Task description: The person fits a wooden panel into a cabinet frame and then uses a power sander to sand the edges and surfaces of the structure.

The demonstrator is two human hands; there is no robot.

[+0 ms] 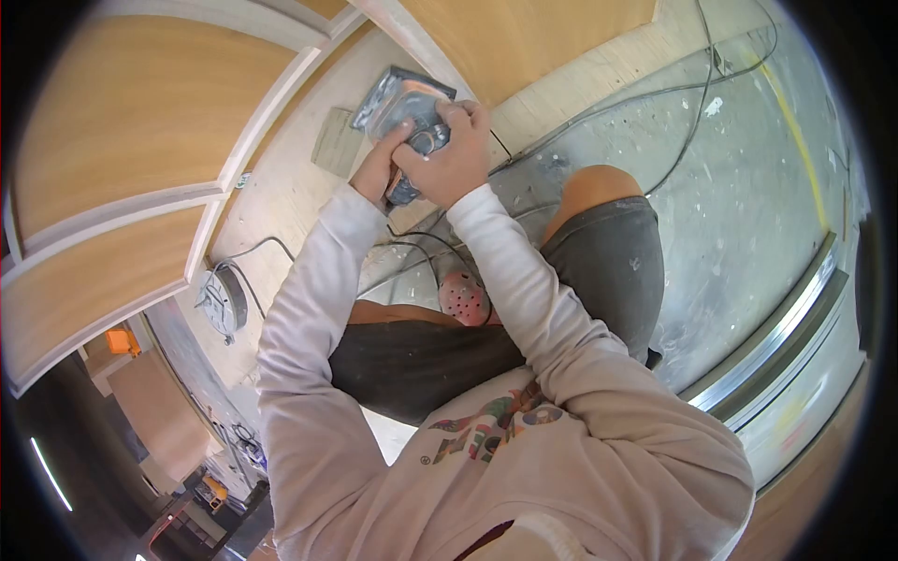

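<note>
Both of my hands are closed around a dusty electric sander (400, 105) with a wide flat pad and a dark grey body. My left hand (377, 168) grips its near left side, the thumb lying along the body. My right hand (454, 151) wraps over the right side, with fingers reaching toward the pad. The sander is over a pale wooden board (290, 201), close to a white-edged panel. Just left of the pad lies a flat beige rectangular piece (338, 142), partly covered by the sander. A dark cable (421, 238) runs below my hands.
Framed wooden panels (159, 112) stand along the left and top. A round grey device (223, 301) with a cord sits at left. Black cables (617, 110) cross the stained floor (739, 187). Metal profiles (762, 332) lie at right. My knee and pink shoe (464, 297) are below the board.
</note>
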